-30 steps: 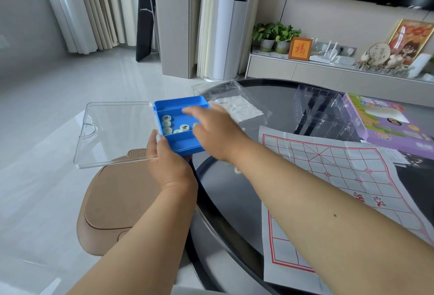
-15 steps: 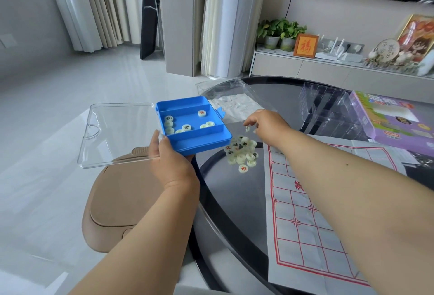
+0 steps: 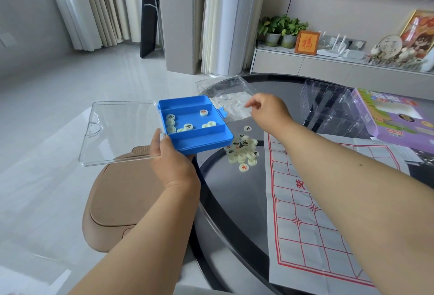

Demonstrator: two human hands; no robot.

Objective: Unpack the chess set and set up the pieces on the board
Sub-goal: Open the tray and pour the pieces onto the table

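My left hand (image 3: 172,162) grips the near corner of a blue piece box (image 3: 199,141), held tilted over the table's left edge with its clear lid (image 3: 117,130) swung open to the left. Several pale round pieces (image 3: 187,126) lie in its middle compartment. A pile of pieces (image 3: 242,154) lies on the dark glass just right of the box, with a single piece (image 3: 247,128) apart behind it. My right hand (image 3: 267,110) hovers above that spot, fingers loosely curled and holding nothing. The paper board (image 3: 310,203) with red lines is spread out to the right.
A clear plastic bag (image 3: 231,104) with a folded sheet lies behind the box. Clear packaging (image 3: 328,109) and a purple game box (image 3: 394,118) stand at the back right of the round glass table (image 3: 225,200). A tan stool (image 3: 122,203) stands below the table's left edge.
My right hand left the box, dropped pieces onto the pile on the glass, then lifted up and back. The box in my left hand is tilted more towards the table.
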